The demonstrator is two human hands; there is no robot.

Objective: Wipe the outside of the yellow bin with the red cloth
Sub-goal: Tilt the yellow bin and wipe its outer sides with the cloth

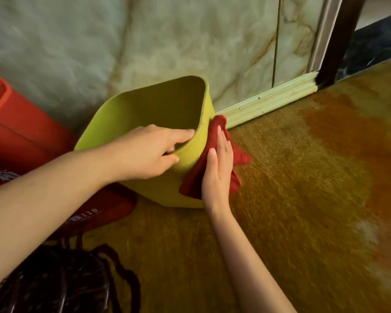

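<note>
The yellow bin [131, 111] stands tilted on the floor near the wall, its open mouth facing up and toward me. My left hand [149, 152] grips its near rim, fingers curled inside and thumb outside. The red cloth [212, 141] is pressed flat against the bin's right outer wall under my right hand [219, 170], whose fingers lie stretched along the cloth. Loose ends of the cloth hang out to the right.
A red container [20, 132] and a red object with white print [93, 213] sit left of the bin. A dark woven basket [61, 281] is at the bottom left. Marble-pattern wall and pale skirting [269, 100] run behind; glossy brown floor [303, 188] extends to the right.
</note>
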